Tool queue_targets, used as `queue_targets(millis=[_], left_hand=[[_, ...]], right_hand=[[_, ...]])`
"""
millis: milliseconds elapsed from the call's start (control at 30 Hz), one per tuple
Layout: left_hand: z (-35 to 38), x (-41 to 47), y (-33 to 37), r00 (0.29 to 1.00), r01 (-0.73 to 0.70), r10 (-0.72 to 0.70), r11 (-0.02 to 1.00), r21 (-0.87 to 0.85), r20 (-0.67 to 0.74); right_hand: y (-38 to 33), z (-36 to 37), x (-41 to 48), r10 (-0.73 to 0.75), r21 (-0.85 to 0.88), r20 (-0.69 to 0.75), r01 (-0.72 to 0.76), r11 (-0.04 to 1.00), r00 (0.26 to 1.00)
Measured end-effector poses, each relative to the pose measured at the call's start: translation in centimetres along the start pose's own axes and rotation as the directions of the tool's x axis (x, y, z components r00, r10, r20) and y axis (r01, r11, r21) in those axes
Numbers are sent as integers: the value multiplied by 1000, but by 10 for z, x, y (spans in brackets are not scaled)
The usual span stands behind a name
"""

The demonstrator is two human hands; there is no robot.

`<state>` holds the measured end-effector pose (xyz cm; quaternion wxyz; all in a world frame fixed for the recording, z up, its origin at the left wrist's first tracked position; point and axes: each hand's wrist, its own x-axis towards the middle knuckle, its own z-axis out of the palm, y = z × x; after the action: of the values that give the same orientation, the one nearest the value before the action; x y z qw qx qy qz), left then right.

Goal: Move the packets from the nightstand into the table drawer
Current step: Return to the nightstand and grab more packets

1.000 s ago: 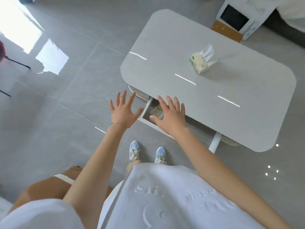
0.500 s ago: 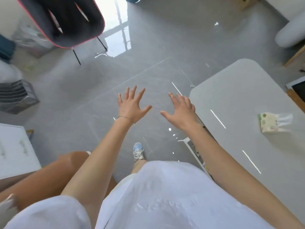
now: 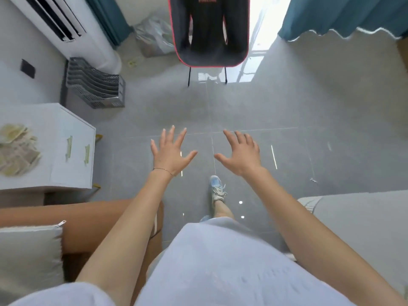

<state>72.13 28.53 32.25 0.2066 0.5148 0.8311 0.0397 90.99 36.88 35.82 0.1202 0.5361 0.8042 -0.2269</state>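
A grey tiled floor (image 3: 309, 120) fills most of the frame, with the rounded corner of the table (image 3: 364, 221) at 4 o'clock, its drawer out of view, and the white nightstand (image 3: 66, 138) at 9 o'clock. A black folding chair (image 3: 209, 32) stands at 12 o'clock, well apart from the person, and a grey slatted rack (image 3: 95, 85) leans near the wall at 10 o'clock. The packets (image 3: 15, 151), a loose pale heap whose count cannot be told through the blur, lie on the nightstand top at the far 9 o'clock edge. At centre, the left hand (image 3: 170, 153) and the right hand (image 3: 240, 155) hover over the floor, fingers spread wide and holding nothing, 1 sneaker (image 3: 217, 188) planted below them at 6 o'clock. The step in hand appears to be the walk to the nightstand for a pickup. To do it well, the person would likely square up to the nightstand first, then gather the heap from both sides with the 2 hands, since thin loose packets will probably slide and fan out if pinched from above. A firm 2-handed scoop should spare dropped pieces on the way to the table at 4 o'clock.
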Motion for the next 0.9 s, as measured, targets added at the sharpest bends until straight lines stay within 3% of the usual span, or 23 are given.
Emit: queue_targets(millis=[233, 467, 900], left_hand=[[-31, 52, -85, 952, 294, -299, 953, -78, -68], [-46, 78, -149, 817, 560, -575, 809, -181, -40], [-83, 95, -290, 569, 774, -822, 545, -322, -22]], right_hand=[[-85, -17, 116, -227, -112, 98, 238, 965, 969], [-173, -31, 207, -424, -215, 233, 471, 855, 875], [-381, -11, 307, -615, -315, 414, 740, 595, 671]])
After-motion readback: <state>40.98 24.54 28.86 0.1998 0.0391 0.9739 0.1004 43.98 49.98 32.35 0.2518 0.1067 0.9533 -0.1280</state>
